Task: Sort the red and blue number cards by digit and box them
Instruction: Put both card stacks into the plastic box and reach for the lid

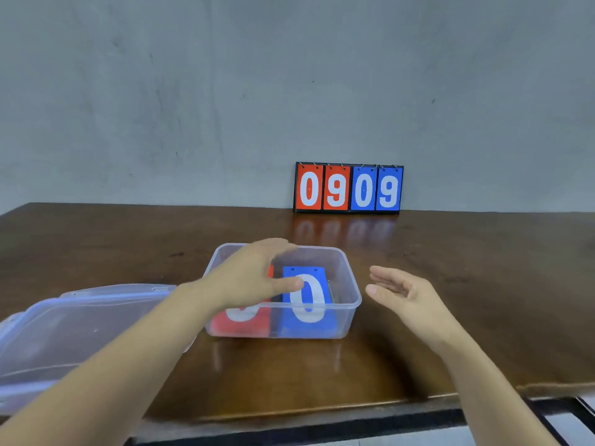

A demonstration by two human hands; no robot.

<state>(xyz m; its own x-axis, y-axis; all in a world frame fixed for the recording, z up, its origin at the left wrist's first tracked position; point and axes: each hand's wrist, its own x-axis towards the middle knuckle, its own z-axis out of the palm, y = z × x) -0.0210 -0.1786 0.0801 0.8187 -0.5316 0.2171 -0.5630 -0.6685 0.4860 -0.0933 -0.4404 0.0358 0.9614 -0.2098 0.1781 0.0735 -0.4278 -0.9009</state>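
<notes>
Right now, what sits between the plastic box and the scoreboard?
Nothing: in the head view, only bare table separates the box from the scoreboard.

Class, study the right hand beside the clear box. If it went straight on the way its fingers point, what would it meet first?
Probably the right wall of the clear box: the right hand points its open fingers left at it. Depth is unclear, so it might pass over the rim.
</notes>
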